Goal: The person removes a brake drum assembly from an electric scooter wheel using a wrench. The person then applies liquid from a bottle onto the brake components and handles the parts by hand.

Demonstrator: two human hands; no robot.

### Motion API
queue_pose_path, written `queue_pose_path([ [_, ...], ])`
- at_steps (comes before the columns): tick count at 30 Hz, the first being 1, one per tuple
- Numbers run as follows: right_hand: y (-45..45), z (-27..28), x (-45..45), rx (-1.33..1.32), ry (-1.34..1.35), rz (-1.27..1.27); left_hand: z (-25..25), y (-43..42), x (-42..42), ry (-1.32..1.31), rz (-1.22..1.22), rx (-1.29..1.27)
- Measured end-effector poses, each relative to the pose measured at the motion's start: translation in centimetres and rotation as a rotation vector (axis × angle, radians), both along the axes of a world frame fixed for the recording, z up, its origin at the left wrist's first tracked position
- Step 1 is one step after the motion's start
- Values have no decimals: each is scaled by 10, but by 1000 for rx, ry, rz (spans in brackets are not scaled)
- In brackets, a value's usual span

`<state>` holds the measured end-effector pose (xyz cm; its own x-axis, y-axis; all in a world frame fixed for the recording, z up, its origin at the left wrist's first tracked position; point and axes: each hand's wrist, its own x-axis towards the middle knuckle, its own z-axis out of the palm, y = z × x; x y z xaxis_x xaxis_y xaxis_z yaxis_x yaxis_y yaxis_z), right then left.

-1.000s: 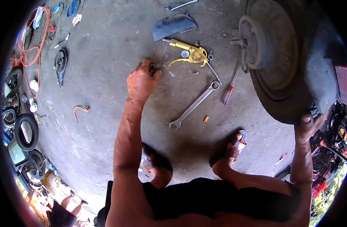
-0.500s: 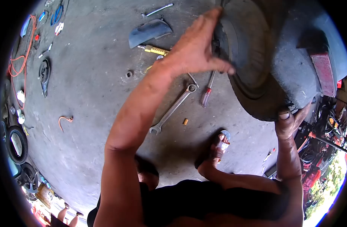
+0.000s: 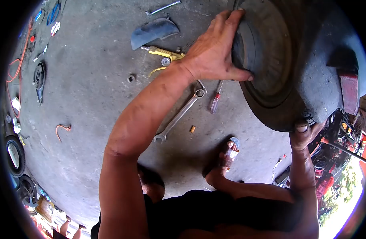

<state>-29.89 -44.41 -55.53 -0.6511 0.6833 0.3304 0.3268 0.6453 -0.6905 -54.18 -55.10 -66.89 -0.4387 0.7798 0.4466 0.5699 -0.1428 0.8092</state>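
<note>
A large wheel (image 3: 266, 101) with a dark tire stands at the upper right. My left hand (image 3: 217, 49) is spread against the round hub (image 3: 248, 46), its thumb and fingers apart on the near face. Low on the tire, my right hand (image 3: 304, 135) grips the tread, thumb on the near side and the other fingers partly hidden behind. Under my left wrist lies a yellow air gun (image 3: 164, 52), partly covered. A combination wrench (image 3: 181, 115) and a red-handled screwdriver (image 3: 215, 104) rest on the floor below my left hand.
A small socket (image 3: 131, 79) and a curved dark panel (image 3: 155, 32) lie on the floor, with a metal bar (image 3: 164, 7) beyond. Loose tires (image 3: 15, 156) and an orange hose (image 3: 18, 71) are at the left. Red parts crowd the right edge. Another person's legs show at the lower left.
My left hand has let go of the socket on the floor and moved right to the hub. My right hand stays on the tire. The view has shifted right.
</note>
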Motion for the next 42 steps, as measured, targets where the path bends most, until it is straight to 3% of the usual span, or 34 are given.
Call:
queue_pose_path([
  [6,1,1,3,20,-25,-15,-10,5,-9,-380,-50,-8],
  [8,1,2,5,27,-60,-19,-10,-16,-18,-969,-186,-25],
  [9,1,2,6,45,-76,-16,-20,-34,-28,-1019,-239,-68],
  [13,9,2,14,212,-137,-28,-55,-122,-29,-1257,-60,162],
  [16,19,1,21,414,-189,30,-76,-159,-6,-1492,41,580],
  [17,21,1,21,509,-216,75,-79,-167,0,-1574,-30,763],
  [19,6,10,10,616,-134,130,-68,-175,16,-1386,290,628],
  [21,-6,29,15,852,-147,262,-76,-176,24,-1456,310,746],
  [23,-18,33,27,850,-247,512,-79,-178,27,-1584,262,817],
  [25,-43,7,35,475,-339,768,-80,-179,25,-1613,331,699],
  [27,-79,-9,5,137,-325,747,-65,-179,25,-1641,289,699],
  [28,-94,-19,-36,-1,-259,608,-56,-178,23,-1650,261,695],
  [30,-93,-41,-74,-883,-661,548,-45,-183,19,-1661,184,782],
  [32,-113,-64,-96,-1174,-596,594,-37,-189,13,-1648,180,756],
  [33,-122,-72,-102,-1295,-545,652,-31,-194,7,-1588,249,687],
  [35,-142,-83,-113,-1559,-442,778,-11,-219,-22,-1580,154,436],
  [38,-181,-85,-125,-1683,-318,682,41,-254,-38,-1447,256,-8],
  [40,-201,-82,-130,-1592,-332,724,69,-288,-44,-1230,305,-304],
  [42,-219,-88,-128,-1533,-350,816,97,-313,-28,-822,405,-490],
])
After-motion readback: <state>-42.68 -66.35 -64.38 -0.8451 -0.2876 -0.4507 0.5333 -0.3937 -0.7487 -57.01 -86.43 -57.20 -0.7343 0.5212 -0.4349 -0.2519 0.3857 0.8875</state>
